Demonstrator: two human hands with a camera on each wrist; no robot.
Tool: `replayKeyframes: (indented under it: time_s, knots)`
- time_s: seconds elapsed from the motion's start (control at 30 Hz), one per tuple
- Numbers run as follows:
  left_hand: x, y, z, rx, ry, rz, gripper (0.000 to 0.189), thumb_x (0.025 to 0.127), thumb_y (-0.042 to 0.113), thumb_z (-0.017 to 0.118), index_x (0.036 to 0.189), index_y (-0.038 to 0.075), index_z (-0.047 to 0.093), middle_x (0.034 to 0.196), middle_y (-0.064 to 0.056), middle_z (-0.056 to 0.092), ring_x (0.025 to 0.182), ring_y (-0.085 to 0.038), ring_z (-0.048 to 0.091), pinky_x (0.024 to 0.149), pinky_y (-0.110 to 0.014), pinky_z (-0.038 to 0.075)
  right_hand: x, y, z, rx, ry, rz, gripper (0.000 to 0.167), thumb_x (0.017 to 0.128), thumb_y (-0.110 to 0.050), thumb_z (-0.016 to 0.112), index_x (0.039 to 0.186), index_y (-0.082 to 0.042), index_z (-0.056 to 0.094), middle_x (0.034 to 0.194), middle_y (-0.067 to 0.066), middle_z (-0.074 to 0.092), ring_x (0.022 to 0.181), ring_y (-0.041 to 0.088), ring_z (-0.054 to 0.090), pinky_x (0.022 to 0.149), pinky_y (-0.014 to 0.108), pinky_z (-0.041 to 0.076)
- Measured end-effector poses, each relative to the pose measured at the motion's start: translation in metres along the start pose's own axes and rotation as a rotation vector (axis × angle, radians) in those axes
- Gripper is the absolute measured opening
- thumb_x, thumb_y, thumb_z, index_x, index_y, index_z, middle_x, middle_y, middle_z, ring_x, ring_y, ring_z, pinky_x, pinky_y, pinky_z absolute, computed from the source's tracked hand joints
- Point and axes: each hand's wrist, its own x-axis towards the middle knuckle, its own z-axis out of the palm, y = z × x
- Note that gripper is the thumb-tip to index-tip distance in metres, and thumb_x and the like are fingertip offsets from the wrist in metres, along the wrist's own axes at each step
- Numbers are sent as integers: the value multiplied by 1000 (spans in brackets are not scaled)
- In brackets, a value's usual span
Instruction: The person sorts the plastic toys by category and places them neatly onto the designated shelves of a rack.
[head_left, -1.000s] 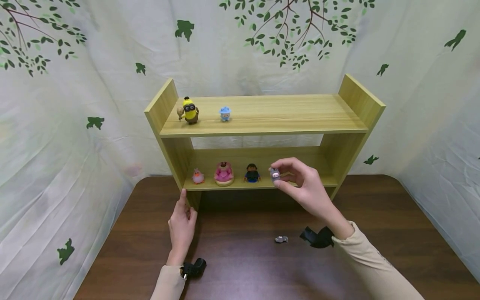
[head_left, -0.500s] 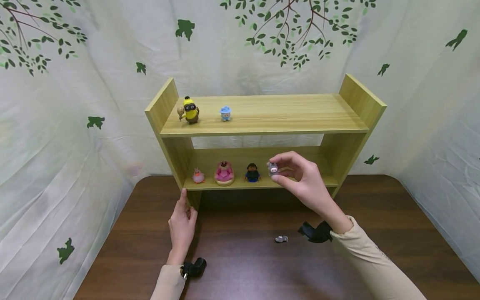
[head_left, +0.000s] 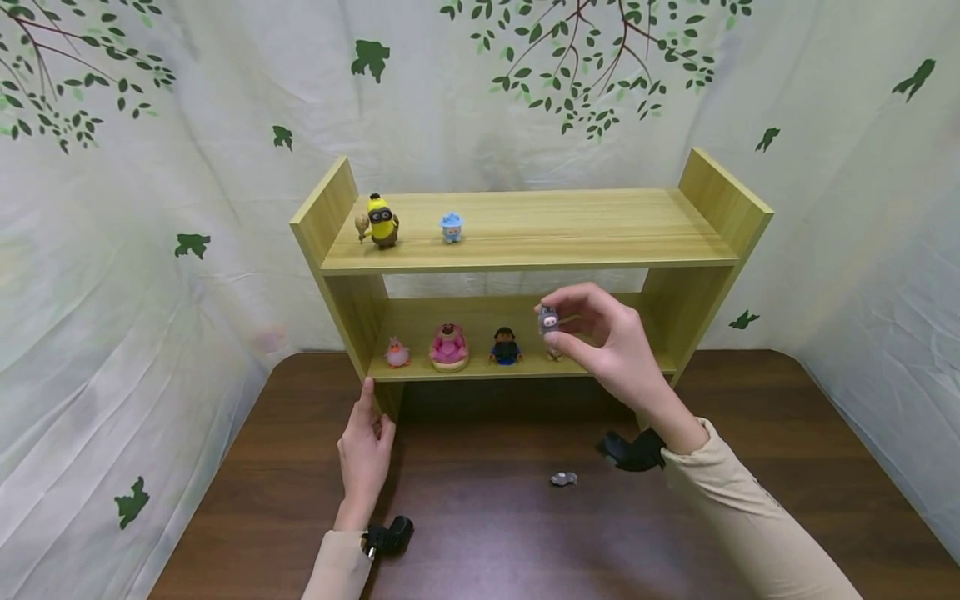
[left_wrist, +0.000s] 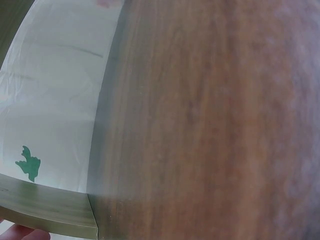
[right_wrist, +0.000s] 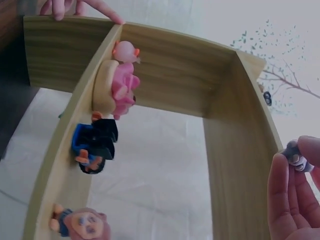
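Note:
In the head view my right hand [head_left: 611,342] pinches a small grey figurine [head_left: 549,320] with a pale face, held between thumb and fingers in front of the lower shelf. The right wrist view shows the grey figurine [right_wrist: 296,156] at the fingertips, near the upper board's edge. My left hand [head_left: 365,450] touches the lower left corner of the wooden shelf [head_left: 480,265] with its index finger extended. On the lower board stand a pink bird figure [head_left: 397,353], a pink bear [head_left: 448,346] and a dark-haired figure [head_left: 505,346]. Another figurine [right_wrist: 82,223] stands beyond them, mostly hidden by my right hand in the head view.
A yellow minion figure [head_left: 382,223] and a light-blue hatted figurine [head_left: 451,227] stand on the upper board. A small grey object [head_left: 563,479] lies on the brown table [head_left: 480,533] before the shelf. White cloth with printed leaves [head_left: 225,167] hangs behind.
My right hand has risen with the grey figurine, from near the lower board's front edge to higher before the opening. The left hand has stayed at the corner.

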Motion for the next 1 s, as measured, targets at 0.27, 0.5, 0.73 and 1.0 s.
replayKeyframes:
  time_s: [0.27,0.5,0.73,1.0]
  knots:
    - [0,-1,1,2,2,5,92,81,-14,56,152,34,24,76,-12,43,60,-17,38,53,-37,35,13,-7,-4,12,13,-29,33,79,20,62,110,10,57,103,21,61,90,22,59,80,31,51]
    - [0,-1,1,3,16,22,89,81,-12,56,152,33,25,76,-12,44,60,-17,38,53,-39,35,20,-11,-5,-4,30,-39,32,79,20,63,109,10,58,101,15,63,90,23,60,79,31,51]
    - [0,-2,1,4,27,32,88,81,-12,56,151,31,26,76,-11,45,60,-17,38,53,-40,35,26,-15,-6,-3,43,-61,32,78,21,63,108,12,58,101,16,63,90,23,60,78,31,51]
    - [0,-2,1,8,24,17,88,81,-11,57,151,32,26,78,-12,47,60,-18,41,53,-41,36,34,-17,-8,-18,54,-54,31,78,20,63,108,12,58,102,15,63,88,23,60,79,30,50]
